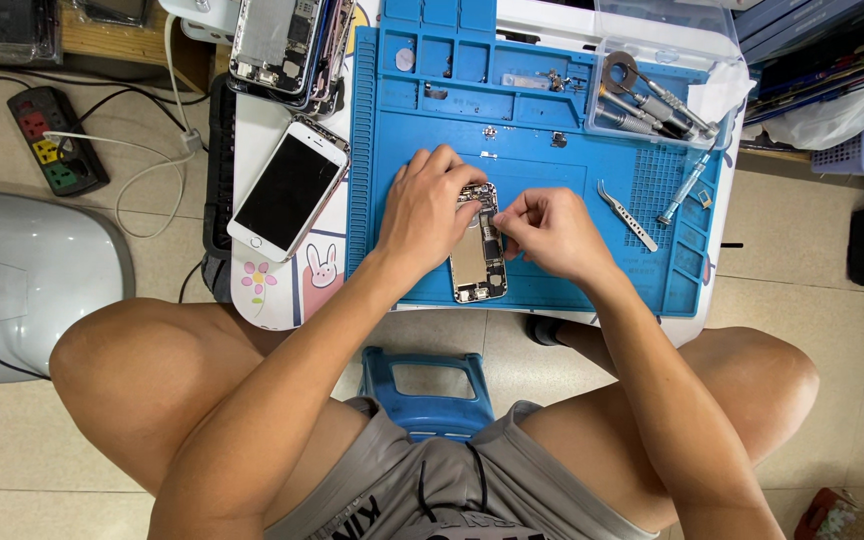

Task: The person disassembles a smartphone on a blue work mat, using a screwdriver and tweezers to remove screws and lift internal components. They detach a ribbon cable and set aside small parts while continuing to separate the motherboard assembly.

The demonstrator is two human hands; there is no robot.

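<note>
Both hands pinch at an opened phone [478, 262] near the surface's front edge; left hand [430, 212] hides its top-left corner, right hand [549, 232] fingertips hide what they grip.

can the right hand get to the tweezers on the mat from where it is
Probably yes: the right hand is on the opened phone, and the tweezers lie loose on the blue mat just beside it, nothing between.

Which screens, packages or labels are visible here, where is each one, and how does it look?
White smartphone: lies left of the blue work mat, rectangular, its dark screen switched off.
Opened phone body: on the mat between the left hand and the right hand, metal inside showing, no screen.
Clear plastic box: top right of the mat, holding metal tools.
No readable label can be told.
</note>
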